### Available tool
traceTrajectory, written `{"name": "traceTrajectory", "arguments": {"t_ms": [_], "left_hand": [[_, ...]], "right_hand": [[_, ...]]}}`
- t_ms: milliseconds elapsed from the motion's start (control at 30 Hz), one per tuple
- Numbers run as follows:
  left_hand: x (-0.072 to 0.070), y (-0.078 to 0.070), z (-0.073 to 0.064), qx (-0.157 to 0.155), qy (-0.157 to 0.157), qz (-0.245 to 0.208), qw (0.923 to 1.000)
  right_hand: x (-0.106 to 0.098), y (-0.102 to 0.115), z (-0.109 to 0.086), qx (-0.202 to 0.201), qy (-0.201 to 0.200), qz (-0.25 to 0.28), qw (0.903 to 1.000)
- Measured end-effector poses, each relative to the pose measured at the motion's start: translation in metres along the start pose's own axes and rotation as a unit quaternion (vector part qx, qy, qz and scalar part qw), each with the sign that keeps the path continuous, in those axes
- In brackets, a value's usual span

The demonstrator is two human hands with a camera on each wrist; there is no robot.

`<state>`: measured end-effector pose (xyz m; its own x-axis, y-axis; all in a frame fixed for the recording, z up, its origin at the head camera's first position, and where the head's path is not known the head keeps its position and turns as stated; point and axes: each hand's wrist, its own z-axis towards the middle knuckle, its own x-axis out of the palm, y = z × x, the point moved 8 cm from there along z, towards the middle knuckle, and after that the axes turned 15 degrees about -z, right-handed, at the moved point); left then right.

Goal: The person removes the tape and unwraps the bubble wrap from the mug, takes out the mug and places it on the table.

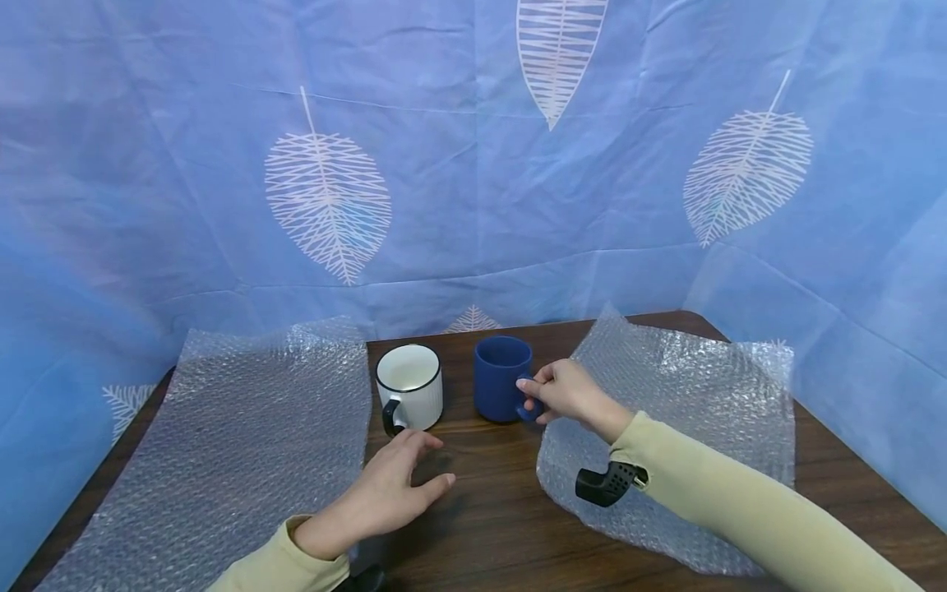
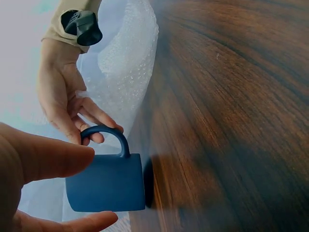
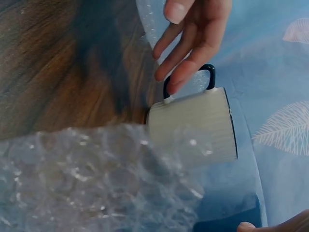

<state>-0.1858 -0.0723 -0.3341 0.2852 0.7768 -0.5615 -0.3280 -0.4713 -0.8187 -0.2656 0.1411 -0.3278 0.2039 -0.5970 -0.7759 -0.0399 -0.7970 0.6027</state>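
Note:
A blue mug (image 1: 494, 386) stands upright near the table's far edge, its handle turned to the right. My right hand (image 1: 570, 391) pinches that handle between thumb and fingers; the left wrist view shows the blue mug (image 2: 107, 183) and the pinched handle from the side. To its left is a white ribbed mug (image 1: 422, 403) with a black rim and black handle. My left hand (image 1: 395, 485) hovers in front of the white mug, thumb and fingers spread, holding nothing. In the right wrist view the left fingers overlap the white mug's handle (image 3: 211, 77); contact cannot be told.
One sheet of bubble wrap (image 1: 244, 444) covers the table's left side. Another sheet (image 1: 681, 386) lies on the right, under my right forearm. The dark wooden table (image 1: 488, 526) backs onto a blue curtain (image 1: 459, 181) with white leaf prints.

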Motion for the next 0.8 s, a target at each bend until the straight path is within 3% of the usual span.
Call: {"name": "traceTrajectory", "arguments": {"t_ms": [800], "left_hand": [[0.002,0.001,0.001,-0.006,0.002,-0.011,0.9999]], "right_hand": [[0.008,-0.011,-0.017,-0.040,-0.044,-0.019,0.9980]]}}
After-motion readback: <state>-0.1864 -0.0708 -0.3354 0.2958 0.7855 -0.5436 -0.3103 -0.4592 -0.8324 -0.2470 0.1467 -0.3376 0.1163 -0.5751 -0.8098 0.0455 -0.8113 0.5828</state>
